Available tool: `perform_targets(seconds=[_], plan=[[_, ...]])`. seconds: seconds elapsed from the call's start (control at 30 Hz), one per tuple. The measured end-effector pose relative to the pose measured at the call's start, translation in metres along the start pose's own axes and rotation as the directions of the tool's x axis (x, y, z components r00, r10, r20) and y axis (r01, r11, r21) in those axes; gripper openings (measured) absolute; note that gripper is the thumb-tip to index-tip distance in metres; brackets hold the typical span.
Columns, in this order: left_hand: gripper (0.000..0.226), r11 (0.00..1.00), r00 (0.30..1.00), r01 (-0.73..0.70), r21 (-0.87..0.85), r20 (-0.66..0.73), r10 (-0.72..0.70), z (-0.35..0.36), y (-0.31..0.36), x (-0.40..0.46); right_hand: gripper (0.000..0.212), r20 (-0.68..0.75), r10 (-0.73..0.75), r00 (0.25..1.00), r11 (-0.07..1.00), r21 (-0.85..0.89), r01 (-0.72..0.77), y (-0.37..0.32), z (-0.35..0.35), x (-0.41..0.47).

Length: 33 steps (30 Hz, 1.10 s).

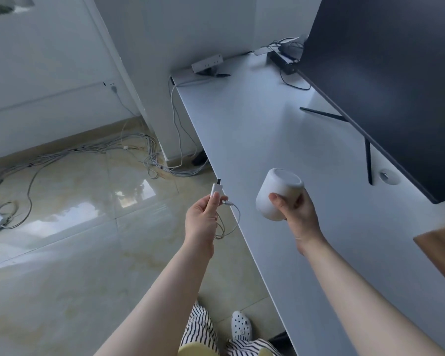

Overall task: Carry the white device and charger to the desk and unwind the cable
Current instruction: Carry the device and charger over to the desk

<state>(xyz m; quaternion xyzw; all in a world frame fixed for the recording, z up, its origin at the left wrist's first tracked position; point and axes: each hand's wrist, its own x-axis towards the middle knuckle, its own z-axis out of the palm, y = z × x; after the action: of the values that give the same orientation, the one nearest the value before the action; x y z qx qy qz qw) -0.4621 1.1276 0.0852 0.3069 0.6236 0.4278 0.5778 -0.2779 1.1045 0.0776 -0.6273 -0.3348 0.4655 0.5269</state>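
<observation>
My right hand [297, 211] grips a round white device [276, 192], tilted so its flat end faces up, held above the white desk [280, 129] near its left edge. My left hand [203, 219] holds a slim white charger [214, 191] with a dark plug tip pointing up. Its thin white cable [229, 224] hangs in a small loop below that hand, just left of the desk edge and over the floor.
A large dark monitor [391, 80] on thin black legs fills the desk's right side. A white power strip [207, 63] and a black box [283, 61] with cables sit at the far end. Grey cable bundles [88, 150] lie on the tiled floor at left.
</observation>
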Motion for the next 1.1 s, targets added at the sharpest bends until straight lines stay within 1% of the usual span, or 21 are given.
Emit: perform_targets(seconds=[0.2,0.57,0.7,0.83,1.0,1.1], plan=[[0.025,1.000,1.000,-0.012,-0.005,0.025,0.012,-0.006,0.020,0.045,0.065,-0.002,-0.013,1.000,1.000,0.003,0.013,-0.011,0.028,0.033],[0.026,0.999,0.996,-0.001,0.042,0.085,-0.002,-0.036,0.059,0.149,0.062,-0.094,0.009,0.996,1.000,-0.006,-0.010,-0.019,0.106,0.098],[0.025,0.998,0.995,-0.015,0.065,0.097,0.009,-0.052,0.080,0.186,0.062,-0.116,0.014,0.993,1.000,0.009,-0.013,-0.025,0.139,0.121],[0.026,0.997,0.994,0.000,0.082,0.112,-0.009,-0.066,0.099,0.215,0.065,-0.135,0.014,0.991,1.000,0.028,-0.010,-0.033,0.165,0.141],[0.026,0.996,0.992,-0.008,0.083,0.128,-0.003,-0.075,0.116,0.245,0.059,-0.169,0.009,0.986,0.999,0.033,-0.004,-0.039,0.186,0.161],[0.027,0.996,0.991,0.002,0.092,0.132,-0.014,-0.075,0.121,0.260,0.061,-0.192,0.015,0.981,1.000,0.030,-0.009,-0.041,0.192,0.172]])
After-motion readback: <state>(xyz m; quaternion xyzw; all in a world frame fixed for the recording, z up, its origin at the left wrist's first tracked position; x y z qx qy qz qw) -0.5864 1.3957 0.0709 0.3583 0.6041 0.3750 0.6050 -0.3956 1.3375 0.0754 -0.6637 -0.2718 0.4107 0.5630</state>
